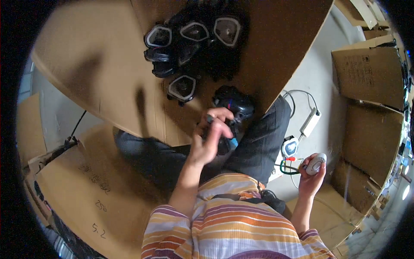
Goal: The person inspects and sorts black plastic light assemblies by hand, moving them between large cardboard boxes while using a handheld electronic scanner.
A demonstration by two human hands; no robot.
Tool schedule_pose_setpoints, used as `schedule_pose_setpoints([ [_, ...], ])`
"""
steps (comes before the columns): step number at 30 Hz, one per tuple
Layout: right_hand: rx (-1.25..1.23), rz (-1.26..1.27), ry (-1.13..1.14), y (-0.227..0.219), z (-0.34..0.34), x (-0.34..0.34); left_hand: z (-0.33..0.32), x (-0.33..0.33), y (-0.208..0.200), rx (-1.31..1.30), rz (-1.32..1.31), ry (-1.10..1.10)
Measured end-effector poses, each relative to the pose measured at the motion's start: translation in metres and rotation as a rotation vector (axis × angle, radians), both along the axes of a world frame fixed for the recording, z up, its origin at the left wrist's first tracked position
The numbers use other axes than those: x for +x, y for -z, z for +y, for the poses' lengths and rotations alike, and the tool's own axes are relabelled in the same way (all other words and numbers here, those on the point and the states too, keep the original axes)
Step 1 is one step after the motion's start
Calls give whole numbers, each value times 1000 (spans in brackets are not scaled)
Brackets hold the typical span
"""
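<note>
My left hand (209,138) is in the middle, over the near edge of a cardboard surface, with its fingers curled. They close round a dark piece, mostly hidden by the hand; a light-blue bit (234,143) shows beside it. Just beyond the fingers a rounded black plastic housing (235,102) lies on the cardboard. Off to the right my right hand (311,181) grips a grey-white oval hand-held device (317,163) with a dark oval outline on its face. Green wire (286,169) with a red connector (290,159) runs close to that hand.
Several black housings with grey-rimmed windows (182,87) lie on the cardboard sheet (276,47) ahead. On the floor at right are a white power strip (310,124) with its cable and a small white-framed round unit (290,147). Cardboard boxes (368,73) stand at right; another (95,185) is at left.
</note>
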State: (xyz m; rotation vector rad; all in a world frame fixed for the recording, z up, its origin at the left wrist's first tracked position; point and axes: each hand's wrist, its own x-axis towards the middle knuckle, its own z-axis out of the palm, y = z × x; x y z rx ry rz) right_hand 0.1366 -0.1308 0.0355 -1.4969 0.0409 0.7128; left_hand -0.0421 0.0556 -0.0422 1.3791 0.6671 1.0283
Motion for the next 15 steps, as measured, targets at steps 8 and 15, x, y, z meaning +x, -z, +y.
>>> schedule_pose_setpoints([
  [8, -126, 32, -55, 12, 24, -5, 95, 36, 87, -986, -364, -58],
  [15, -234, 46, -86, 26, 38, 7, 178, 76, 166, -915, 129, -287],
])
